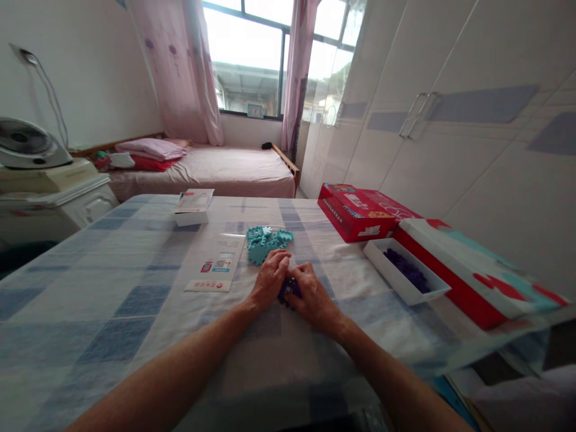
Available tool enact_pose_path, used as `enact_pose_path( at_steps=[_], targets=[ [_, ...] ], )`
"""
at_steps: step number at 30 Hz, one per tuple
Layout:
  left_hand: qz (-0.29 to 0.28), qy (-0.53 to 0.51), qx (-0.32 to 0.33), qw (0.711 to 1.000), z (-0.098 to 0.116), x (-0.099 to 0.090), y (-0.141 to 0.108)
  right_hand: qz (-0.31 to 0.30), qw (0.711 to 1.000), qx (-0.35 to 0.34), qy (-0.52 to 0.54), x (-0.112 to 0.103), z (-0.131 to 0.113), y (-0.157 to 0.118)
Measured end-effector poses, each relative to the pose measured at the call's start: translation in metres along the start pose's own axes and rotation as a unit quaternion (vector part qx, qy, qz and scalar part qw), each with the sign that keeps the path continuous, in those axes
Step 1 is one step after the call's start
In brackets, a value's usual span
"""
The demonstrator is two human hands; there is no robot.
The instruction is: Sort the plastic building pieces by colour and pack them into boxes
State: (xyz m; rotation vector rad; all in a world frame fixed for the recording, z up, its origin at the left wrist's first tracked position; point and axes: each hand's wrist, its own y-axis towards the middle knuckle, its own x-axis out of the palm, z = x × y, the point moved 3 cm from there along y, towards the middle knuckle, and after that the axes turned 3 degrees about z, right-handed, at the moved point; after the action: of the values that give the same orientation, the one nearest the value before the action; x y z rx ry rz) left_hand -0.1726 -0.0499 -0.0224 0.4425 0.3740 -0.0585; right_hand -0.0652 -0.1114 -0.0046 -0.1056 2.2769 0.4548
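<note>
My right hand (312, 295) is closed on a small dark purple toothed piece (289, 289), thumb across its near side. From the other side my left hand (269, 281) presses against the same piece, fingers bent together and touching the right fingertips. The hands cover much of the piece, so its full shape is hidden. Just beyond my left hand lies a loose cluster of teal toothed plastic pieces (263, 247), low on the checked tablecloth (148, 336).
Left of the teal cluster lies a printed leaflet (216, 264), with a small white box (192, 210) behind it. To the right stand a white tray (432, 295) of purple pieces, a red box (353, 210) and a larger red-and-white box (472, 276). A bed (225, 165) lies beyond the table.
</note>
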Motion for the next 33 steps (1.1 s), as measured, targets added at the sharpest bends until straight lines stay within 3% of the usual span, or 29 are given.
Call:
enact_pose_path(
  at_steps=[3,6,12,15,18,21,24,29,33],
  targets=[
    [-0.001,-0.003,-0.001,1.0,-0.003,-0.001,0.0,0.041,0.999,-0.017,0.028,-0.009,-0.001,-0.004],
    [-0.007,-0.015,-0.008,1.0,-0.007,0.0,0.002,0.123,0.992,0.019,0.012,-0.049,0.012,-0.007],
    [-0.023,-0.034,-0.021,0.999,-0.012,0.002,0.003,0.305,0.94,0.139,-0.068,-0.17,0.09,-0.013],
    [-0.02,-0.026,-0.017,0.999,-0.012,0.002,0.003,0.316,0.924,0.168,-0.137,-0.2,0.131,-0.006],
    [-0.021,-0.011,-0.015,1.0,-0.011,0.001,0.003,0.264,0.931,0.176,-0.179,-0.205,0.156,-0.001],
    [-0.024,-0.005,-0.017,1.0,-0.011,0.0,0.003,0.255,0.929,0.178,-0.204,-0.202,0.167,-0.006],
    [-0.026,-0.005,-0.016,1.0,-0.011,0.0,0.003,0.239,0.933,0.158,-0.218,-0.199,0.168,-0.017],
    [-0.026,0.004,-0.014,1.0,-0.013,0.001,0.003,0.131,0.964,0.07,-0.219,-0.186,0.159,-0.028],
    [-0.027,0.008,-0.014,0.999,-0.012,0.001,0.003,0.113,0.959,0.082,-0.248,-0.184,0.155,-0.029]
  ],
)
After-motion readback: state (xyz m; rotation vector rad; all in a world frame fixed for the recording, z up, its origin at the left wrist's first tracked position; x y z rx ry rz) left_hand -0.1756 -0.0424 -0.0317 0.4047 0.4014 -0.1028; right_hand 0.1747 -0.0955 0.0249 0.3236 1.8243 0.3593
